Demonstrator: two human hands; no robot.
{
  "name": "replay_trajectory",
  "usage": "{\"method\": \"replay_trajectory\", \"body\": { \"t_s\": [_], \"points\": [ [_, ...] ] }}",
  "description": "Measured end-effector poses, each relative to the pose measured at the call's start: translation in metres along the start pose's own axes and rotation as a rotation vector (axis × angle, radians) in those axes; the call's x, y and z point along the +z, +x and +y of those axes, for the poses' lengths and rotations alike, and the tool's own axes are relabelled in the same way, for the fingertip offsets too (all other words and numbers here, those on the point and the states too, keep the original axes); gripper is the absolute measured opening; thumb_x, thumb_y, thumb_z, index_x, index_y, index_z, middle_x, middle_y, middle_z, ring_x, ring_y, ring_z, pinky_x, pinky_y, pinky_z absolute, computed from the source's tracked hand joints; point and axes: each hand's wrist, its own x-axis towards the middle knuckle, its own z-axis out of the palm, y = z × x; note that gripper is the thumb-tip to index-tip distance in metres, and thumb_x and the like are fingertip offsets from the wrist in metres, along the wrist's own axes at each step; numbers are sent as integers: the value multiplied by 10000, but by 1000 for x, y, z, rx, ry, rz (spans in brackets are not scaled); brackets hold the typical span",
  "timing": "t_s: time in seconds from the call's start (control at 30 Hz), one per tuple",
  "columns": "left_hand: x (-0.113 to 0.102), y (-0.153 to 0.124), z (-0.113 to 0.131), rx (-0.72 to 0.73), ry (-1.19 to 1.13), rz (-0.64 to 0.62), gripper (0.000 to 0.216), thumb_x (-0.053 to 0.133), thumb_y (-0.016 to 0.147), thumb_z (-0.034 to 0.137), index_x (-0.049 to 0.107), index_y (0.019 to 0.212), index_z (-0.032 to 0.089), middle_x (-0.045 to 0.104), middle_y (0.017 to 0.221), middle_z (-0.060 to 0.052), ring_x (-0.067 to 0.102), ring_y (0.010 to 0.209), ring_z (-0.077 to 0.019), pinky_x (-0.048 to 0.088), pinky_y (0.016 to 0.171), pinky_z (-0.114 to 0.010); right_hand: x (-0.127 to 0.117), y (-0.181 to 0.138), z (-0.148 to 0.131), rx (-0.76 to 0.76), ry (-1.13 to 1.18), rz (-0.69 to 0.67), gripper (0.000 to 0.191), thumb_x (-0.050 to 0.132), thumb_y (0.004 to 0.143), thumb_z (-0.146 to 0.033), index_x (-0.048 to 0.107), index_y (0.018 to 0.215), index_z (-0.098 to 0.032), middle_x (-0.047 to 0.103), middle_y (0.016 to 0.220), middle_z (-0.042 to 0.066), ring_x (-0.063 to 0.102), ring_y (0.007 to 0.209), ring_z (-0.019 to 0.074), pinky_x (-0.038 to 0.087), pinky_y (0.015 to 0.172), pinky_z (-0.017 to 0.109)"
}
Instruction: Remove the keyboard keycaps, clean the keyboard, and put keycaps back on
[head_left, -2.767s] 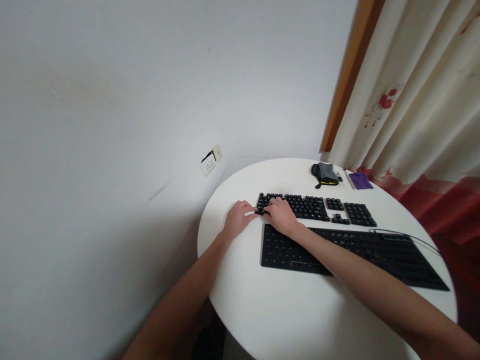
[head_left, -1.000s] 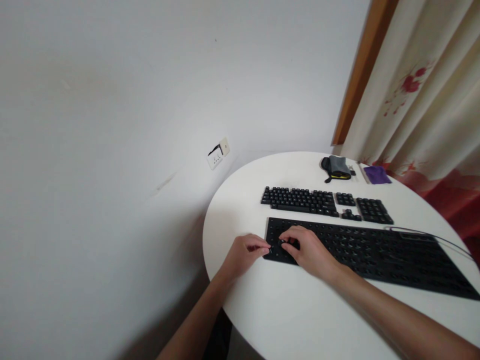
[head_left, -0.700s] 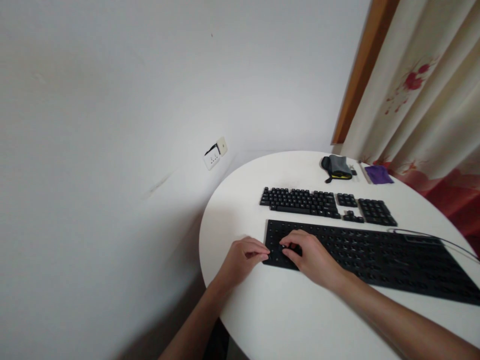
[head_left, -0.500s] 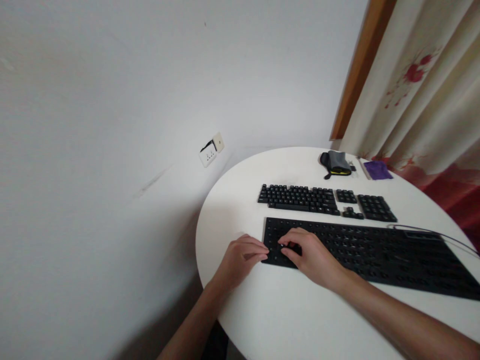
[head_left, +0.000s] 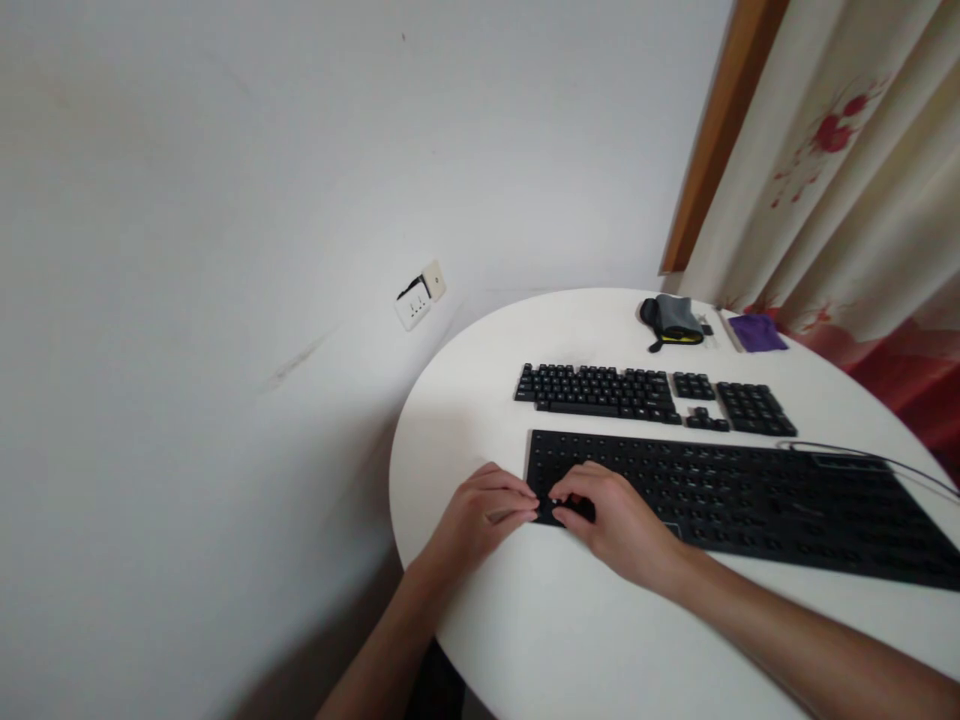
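A black keyboard base (head_left: pixel 712 500) with its keycaps off lies on the white round table. My left hand (head_left: pixel 486 508) is closed, fingers and thumb together, with its tips on the base's left edge near the front corner. Just right of it, my right hand (head_left: pixel 600 508) pinches a small black keycap (head_left: pixel 555 503) between thumb and index finger, low over the left end of the base. Much of this keycap is hidden by the fingers. Behind the base, the loose black keycaps (head_left: pixel 600 390) are laid out in keyboard order, in separate blocks.
Near the table's back lie a grey and black pouch (head_left: pixel 677 320) and a purple cloth (head_left: pixel 757 333). A thin cable (head_left: pixel 862 449) crosses the base's rear right. A wall socket (head_left: pixel 412 306) is beyond the table (head_left: pixel 465 400), and a curtain (head_left: pixel 855 180) hangs at right.
My right hand has shifted slightly left and down, bringing the pinched keycap closer to my left fingertips. My left hand has stayed at the base's edge.
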Motion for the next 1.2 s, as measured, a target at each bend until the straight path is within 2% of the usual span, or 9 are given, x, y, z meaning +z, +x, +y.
{"method": "replay_trajectory", "body": {
  "t_s": [0.2, 0.53, 0.8, 1.2],
  "points": [
    [0, 1, 0, -7, -25, 6, 77, 710, 859, 265, 787, 852, 265, 749, 927, -50, 662, 892, -198, 541, 833, -349, 2, -1, -3, -46, -86, -8, 103, 674, 850, -122, 708, 899, -206, 702, 878, 29, 602, 885, 208, 477, 817, 348],
    [2, 2, -3, 53, -22, 23, 70, 728, 827, 170, 757, 852, 229, 736, 914, -39, 660, 876, -177, 530, 834, -325, 4, -2, -8, -112, -255, -30, 73, 641, 886, -141, 695, 887, -191, 668, 892, 37, 564, 899, 207, 449, 840, 352],
    [2, 2, -1, 28, -40, 11, 74, 718, 839, 155, 741, 875, 216, 730, 912, -31, 660, 885, -167, 523, 835, -306, 6, -3, -3, -82, -201, -34, 71, 634, 882, -132, 675, 905, -186, 656, 910, 37, 572, 907, 198, 463, 827, 327],
    [2, 2, -2, 31, -54, 4, 82, 727, 830, 144, 746, 865, 217, 727, 920, -30, 662, 883, -163, 529, 825, -303, 3, -2, -7, -105, -265, -68, 73, 613, 905, -150, 662, 870, -191, 637, 891, 30, 547, 895, 187, 439, 806, 312]
  ]
}}
